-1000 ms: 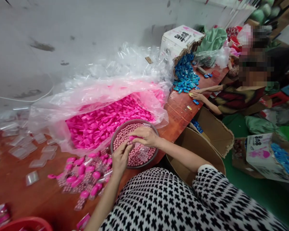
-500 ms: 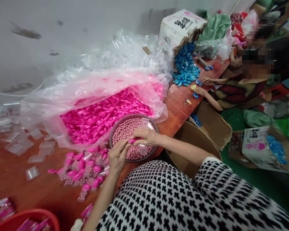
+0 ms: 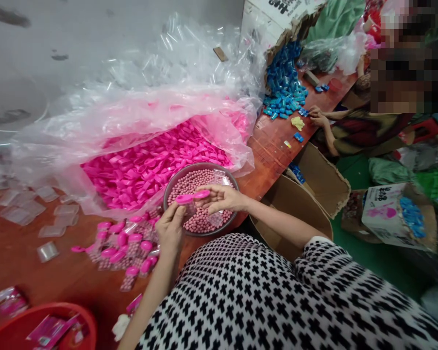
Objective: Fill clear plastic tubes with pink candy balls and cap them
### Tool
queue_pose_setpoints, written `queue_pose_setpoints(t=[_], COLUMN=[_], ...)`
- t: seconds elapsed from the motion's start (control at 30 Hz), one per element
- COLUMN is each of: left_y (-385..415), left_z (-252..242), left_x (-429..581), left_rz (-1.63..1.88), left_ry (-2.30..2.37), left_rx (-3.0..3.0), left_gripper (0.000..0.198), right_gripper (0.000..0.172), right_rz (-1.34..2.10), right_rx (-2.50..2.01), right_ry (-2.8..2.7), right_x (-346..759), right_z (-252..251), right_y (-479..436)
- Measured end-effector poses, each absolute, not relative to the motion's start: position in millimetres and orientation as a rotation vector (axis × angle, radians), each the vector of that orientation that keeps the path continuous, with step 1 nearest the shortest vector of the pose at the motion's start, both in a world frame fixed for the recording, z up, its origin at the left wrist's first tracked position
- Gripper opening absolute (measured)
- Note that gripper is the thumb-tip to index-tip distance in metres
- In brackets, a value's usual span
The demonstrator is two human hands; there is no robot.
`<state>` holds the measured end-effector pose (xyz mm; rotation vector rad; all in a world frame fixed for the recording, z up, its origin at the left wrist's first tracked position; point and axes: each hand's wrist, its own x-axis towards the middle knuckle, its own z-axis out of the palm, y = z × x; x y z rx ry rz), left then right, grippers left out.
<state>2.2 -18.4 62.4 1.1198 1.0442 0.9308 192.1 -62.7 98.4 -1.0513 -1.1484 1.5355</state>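
Note:
My left hand [image 3: 171, 226] and my right hand [image 3: 222, 197] meet over a round grey bowl [image 3: 175, 179] full of small pink balls. Together they pinch a small clear container with a hinged pink cap [image 3: 192, 197], which stands open between the fingertips. To the left of my left hand, several filled clear containers with pink caps [image 3: 126, 248] lie in a heap on the red-brown table [image 3: 58, 287]. Behind the bowl, a big clear plastic bag holds a mass of loose pink caps [image 3: 146, 163].
Empty clear containers [image 3: 46, 231] lie scattered at the left. A red basin [image 3: 40, 325] sits at the lower left. A co-worker's hands [image 3: 317, 116] handle blue pieces [image 3: 284, 87] spilling from a white carton at the far right. Open cardboard boxes [image 3: 299, 204] stand beside the table.
My hands lifted the piece a little above the bowl, and its pink cap now stands open between my fingertips. The camera tipped downward. The co-worker's hands shifted.

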Motion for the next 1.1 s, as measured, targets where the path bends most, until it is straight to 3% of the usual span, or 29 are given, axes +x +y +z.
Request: queue_pose_setpoints(t=[0.1, 0.27, 0.47, 0.73, 1.1], left_y=[-18.7, -22.5, -28.8, -34.3, -10.9], left_z=[64.8, 85.1, 81.0, 66.9, 60.7], left_x=[0.8, -0.3, -1.3, -8.9, -21.6], left_rz=[0.962, 0.895, 0.95, 0.969, 1.018], left_ry=[1.072, 0.894, 0.805, 0.891, 0.982], left_rx=[1.141, 1.583, 1.702, 1.636, 1.534], left_gripper=[0.029, 0.017, 0.019, 0.022, 0.025], right_gripper=[0.045, 0.03, 0.034, 0.014, 0.026], right_rz=[1.653, 1.7, 2.114, 1.916, 2.32], right_rx=[-0.941, -1.101, -1.016, -1.036, -0.873], right_ry=[-0.827, -0.783, -0.512, -0.267, -0.262], right_x=[191.1, 191.1, 175.6, 137.5, 154.3], right_z=[94.6, 97.7, 102.5, 74.8, 87.8], right_y=[-63.4, -54.9, -50.9, -56.2, -9.2])
